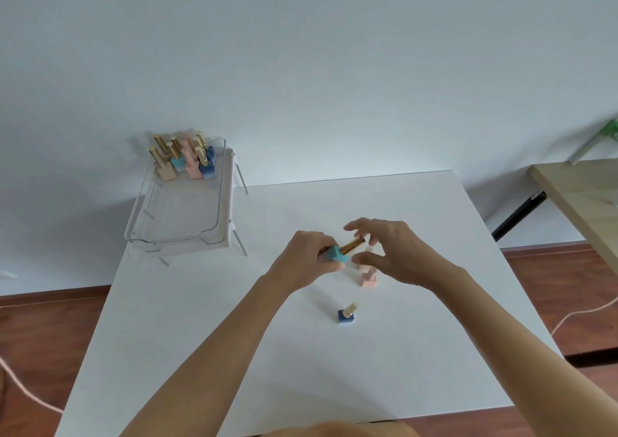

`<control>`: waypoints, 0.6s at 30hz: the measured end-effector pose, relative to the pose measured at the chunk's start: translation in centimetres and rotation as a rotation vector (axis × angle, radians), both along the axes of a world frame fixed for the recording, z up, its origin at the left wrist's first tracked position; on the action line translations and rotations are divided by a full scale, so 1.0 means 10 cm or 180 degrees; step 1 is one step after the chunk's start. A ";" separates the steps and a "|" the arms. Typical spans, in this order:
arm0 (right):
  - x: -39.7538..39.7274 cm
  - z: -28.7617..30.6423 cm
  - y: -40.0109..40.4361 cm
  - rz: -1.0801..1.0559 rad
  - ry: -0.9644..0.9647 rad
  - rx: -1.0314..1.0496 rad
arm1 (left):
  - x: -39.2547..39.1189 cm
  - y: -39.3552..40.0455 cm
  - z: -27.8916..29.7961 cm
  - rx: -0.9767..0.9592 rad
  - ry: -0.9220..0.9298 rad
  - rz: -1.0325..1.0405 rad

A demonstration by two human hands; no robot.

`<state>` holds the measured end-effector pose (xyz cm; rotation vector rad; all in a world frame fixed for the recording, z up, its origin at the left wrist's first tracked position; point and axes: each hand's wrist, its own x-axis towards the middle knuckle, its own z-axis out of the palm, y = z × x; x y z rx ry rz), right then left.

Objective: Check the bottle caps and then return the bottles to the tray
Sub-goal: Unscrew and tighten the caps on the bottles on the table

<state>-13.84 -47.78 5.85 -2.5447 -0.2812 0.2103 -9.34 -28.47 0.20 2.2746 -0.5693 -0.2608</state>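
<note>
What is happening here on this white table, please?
A person is checking small bottles. The left hand holds a teal bottle tilted on its side, and the right hand reaches with open fingers to its gold cap. A pink bottle and a dark blue bottle stand on the table, not yet returned. Several other bottles already stand at the far end of the clear tray.

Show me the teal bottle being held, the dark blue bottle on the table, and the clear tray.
teal bottle [335,255], head view, on its square teal body.
dark blue bottle [345,316], head view, on its blue base.
clear tray [174,238], head view, on its near rim.
</note>
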 end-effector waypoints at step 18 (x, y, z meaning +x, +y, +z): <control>-0.06 -0.17 -0.02 -0.0290 -0.0523 0.0177 | -0.03 -0.09 -0.06 0.0147 0.0004 -0.0173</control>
